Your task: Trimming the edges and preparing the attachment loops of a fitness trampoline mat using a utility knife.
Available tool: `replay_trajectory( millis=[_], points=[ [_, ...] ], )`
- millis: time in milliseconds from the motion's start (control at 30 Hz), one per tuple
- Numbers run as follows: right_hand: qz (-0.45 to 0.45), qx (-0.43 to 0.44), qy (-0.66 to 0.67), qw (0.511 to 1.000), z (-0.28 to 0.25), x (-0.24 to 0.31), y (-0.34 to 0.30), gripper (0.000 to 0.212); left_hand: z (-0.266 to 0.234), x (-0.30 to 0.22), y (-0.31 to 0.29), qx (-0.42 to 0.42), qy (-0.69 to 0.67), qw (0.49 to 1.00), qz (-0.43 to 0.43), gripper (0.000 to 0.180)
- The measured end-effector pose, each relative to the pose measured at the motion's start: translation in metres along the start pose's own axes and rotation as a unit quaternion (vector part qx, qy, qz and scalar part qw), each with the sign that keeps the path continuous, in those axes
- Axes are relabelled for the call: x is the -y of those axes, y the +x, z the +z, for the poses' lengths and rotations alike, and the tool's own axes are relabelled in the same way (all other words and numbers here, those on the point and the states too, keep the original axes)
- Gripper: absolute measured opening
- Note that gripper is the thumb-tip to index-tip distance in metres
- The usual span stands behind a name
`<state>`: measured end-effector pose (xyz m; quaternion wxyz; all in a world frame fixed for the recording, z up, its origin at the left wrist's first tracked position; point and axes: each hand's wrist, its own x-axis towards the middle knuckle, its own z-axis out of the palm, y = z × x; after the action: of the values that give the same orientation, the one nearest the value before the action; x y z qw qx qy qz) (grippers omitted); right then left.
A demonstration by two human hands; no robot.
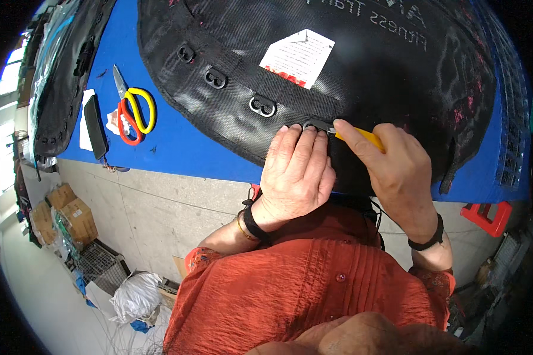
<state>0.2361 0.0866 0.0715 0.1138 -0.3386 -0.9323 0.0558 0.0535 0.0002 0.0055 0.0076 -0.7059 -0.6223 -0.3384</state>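
A large fabric piece (397, 77) lay across the counter (189, 155), with a paper (302, 56) on top and a row of buckles (215, 77) left of the paper. The left grip (299, 171) was at the piece's near side; the right grip (400, 168), around a tool (370, 140), was to its right. On the counter, left of the piece, lay scissors (122, 93), with a strip (93, 127) just left of them and a second fabric piece (62, 89) farther left. Below the counter's left end sat boxes (78, 219), before them a wire basket (103, 266), then a sack (137, 294).
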Motion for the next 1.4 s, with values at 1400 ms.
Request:
replay_trajectory(
  millis=[1400],
  points=[
    [-0.007,-0.023,-0.006,1.000,0.012,0.013,-0.003,0.054,0.000,0.001,-0.003,0.004,0.012,1.000,0.004,0.044]
  ],
)
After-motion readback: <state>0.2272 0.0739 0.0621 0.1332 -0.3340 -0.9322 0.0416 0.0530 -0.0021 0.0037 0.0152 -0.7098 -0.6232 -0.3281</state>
